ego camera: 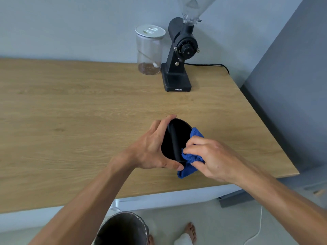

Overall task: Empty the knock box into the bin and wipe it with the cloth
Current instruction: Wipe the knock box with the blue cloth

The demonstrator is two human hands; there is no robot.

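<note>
The black round knock box (178, 129) is tilted with its opening toward me, just above the wooden counter (70, 121). A dark bar (174, 140) crosses its mouth. My left hand (152, 147) grips its left rim, thumb below and fingers over the top. In my right hand (210, 156) is a bunched blue cloth (189, 157), pressed against the box's right rim and inner edge. One cloth end hangs below the box. The bin (122, 228), dark inside, stands on the floor under the counter's front edge, partly behind my left forearm.
A black coffee grinder (178, 68) with a clear hopper stands at the back of the counter, its cable trailing right. Next to it is a clear jar (149, 50) with a white lid. The counter ends at the right, near a grey wall. Bare feet show below.
</note>
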